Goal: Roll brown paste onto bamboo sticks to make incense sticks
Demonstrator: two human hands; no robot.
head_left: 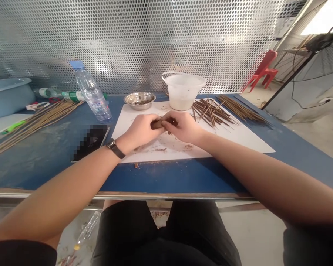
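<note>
My left hand [144, 129] and my right hand [181, 125] meet over a white board [238, 138]. The fingers of both are curled and pressed together around a brown dough-like lump [157, 124], mostly hidden by them. Brown stains cover the fingertips. A thin stick tip pokes out left of my left hand; whether it runs through the lump I cannot tell. Brown crumbs [161, 150] lie on the board below. Just behind stand a metal bowl [140, 106] with brown bits in it and a translucent white bucket [183, 92]. Brown-coated sticks [215, 112] are heaped to the right.
More brown sticks [241, 109] lie at the right. On the left are a water bottle [93, 98], a black phone [91, 142], long pale sticks [41, 118] and a blue basin [9, 98]. A perforated metal panel [113, 40] closes off the back of the blue table [166, 179].
</note>
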